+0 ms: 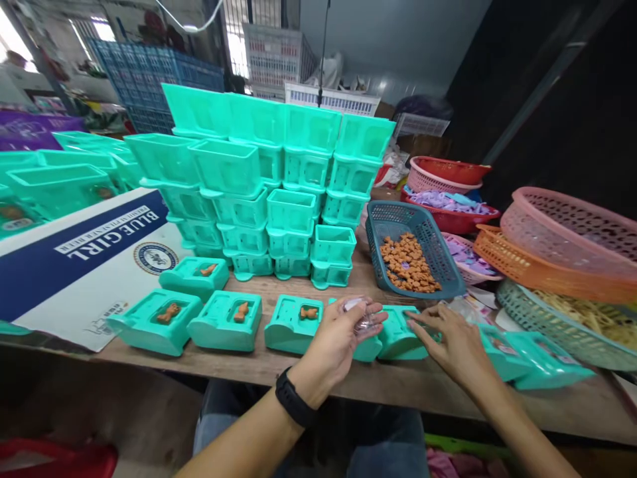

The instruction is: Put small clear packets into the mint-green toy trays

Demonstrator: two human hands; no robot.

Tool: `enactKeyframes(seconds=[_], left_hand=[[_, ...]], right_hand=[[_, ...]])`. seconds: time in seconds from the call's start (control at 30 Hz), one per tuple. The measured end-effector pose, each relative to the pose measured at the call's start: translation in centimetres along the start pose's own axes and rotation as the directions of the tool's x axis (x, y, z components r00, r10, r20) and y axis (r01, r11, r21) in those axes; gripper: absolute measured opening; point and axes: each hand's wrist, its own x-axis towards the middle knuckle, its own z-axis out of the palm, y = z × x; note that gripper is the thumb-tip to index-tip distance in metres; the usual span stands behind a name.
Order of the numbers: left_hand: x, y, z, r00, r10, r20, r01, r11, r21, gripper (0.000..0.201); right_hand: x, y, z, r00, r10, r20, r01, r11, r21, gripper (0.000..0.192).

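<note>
My left hand point(338, 338) holds a small clear plastic piece point(362, 320) over a teal plastic tray point(365, 345) at the table's front. My right hand point(450, 342) rests its fingers on the neighbouring teal tray point(401, 335), fingers spread. To the left lies a row of teal trays point(226, 322), each with a small orange figure point(241, 311) set in its recess. A black band sits on my left wrist.
Stacked teal boxes point(279, 192) fill the table's back. A dark blue-green basket point(395, 222) holds several orange figures. Red, pink and orange baskets point(547, 259) crowd the right. A "Blue Girl" cardboard sheet point(74, 259) lies left. Bagged teal trays point(537, 365) sit by my right arm.
</note>
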Motion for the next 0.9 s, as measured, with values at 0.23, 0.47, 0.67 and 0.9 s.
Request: enactKeyframes(seconds=[0.23,0.47,0.67,0.9], left_hand=[[-0.2,-0.1,-0.2,0.995,0.095,-0.005,-0.095,0.981,-0.171,0.013],[-0.3,0.3,-0.1,0.974,0.223,0.032,-0.216,0.964,-0.155,0.026],[-0.6,0.0,-0.5,0.948,0.313,0.058,-0.31,0.949,-0.061,0.028],[-0.9,0.8,-1.6,0.898,0.404,0.173,-0.438,0.848,0.297,0.019]], right_hand=[[-0.6,-9.1,0.1,0.985,-0.09,-0.144,0.13,0.947,0.294,0.035],[0.3,-11.3,1.0,0.986,0.164,-0.033,-0.128,0.867,0.482,0.041],[1.1,-11.6,1.0,0.87,0.31,0.384,-0.483,0.374,0.792,0.056],[2.7,-8.0,-0.5,0.907,0.34,0.248,-0.409,0.575,0.709,0.051]])
